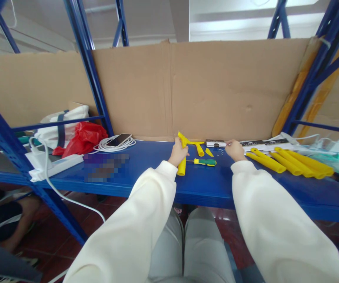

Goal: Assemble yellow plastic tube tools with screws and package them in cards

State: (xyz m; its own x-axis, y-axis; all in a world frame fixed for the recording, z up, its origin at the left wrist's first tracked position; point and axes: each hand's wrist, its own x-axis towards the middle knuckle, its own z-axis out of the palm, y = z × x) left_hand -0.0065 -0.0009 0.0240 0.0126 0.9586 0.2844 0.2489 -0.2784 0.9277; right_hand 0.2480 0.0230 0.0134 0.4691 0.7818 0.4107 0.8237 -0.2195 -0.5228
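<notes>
My left hand (177, 152) is wrapped round a yellow plastic handle (181, 168) with a wide head, held upright at the front of the blue shelf. Just right of it lies another yellow handle piece (199, 148), next to a small yellow triangular piece (209, 152). A screwdriver (205, 162) with a green and yellow grip lies in front of these. My right hand (234, 151) is closed, its fingertips pinched together beside several tiny screws (220, 151); anything between them is too small to make out. Behind the screws sits a small black-and-white box (215, 144).
Several yellow handles (296, 163) lie to the right, before black-and-white strips (265, 145). On the left are a phone (120, 140) on a coiled white cable (104, 146), a red bag (83, 137) and a power strip (57, 165). Cardboard (222, 90) stands behind. A person sits lower left.
</notes>
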